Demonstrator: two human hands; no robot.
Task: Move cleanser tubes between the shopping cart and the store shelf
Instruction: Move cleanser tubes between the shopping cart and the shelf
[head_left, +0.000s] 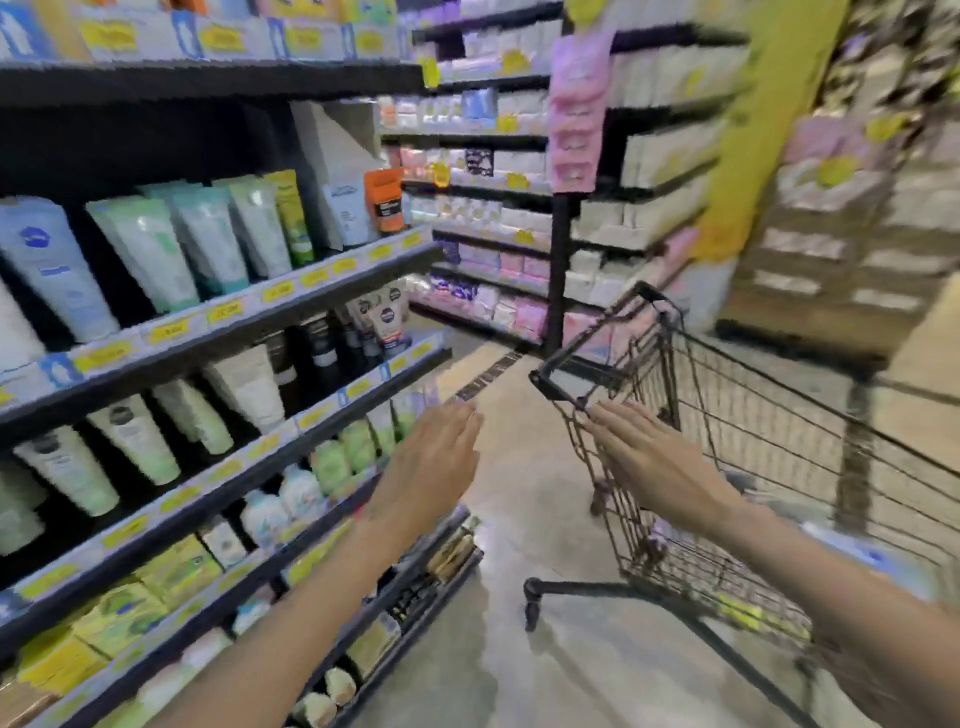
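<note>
Cleanser tubes (150, 249) stand cap-down in rows on the store shelf (218, 322), left of the shopping cart (727, 431). Pale green and white tubes fill the upper tier; more white and green tubes sit one tier lower. Picture heavily motion-blurred; labels unreadable.

Left hand (431, 462): palm down, fingers spread flat, holding nothing, in the air between shelf edge and cart, just off the shelf's front lip. Not touching any tube.

Right hand (649, 457): palm down, fingers extended and open, holding nothing, over the near front corner of the cart at its wire rim. Contact with the rim cannot be told through the blur.

Cart: dark wire basket, black frame, angled away from the shelf on the grey floor (545, 519). Something pale and blue shows low in the basket behind the right forearm; too blurred to identify.
</note>
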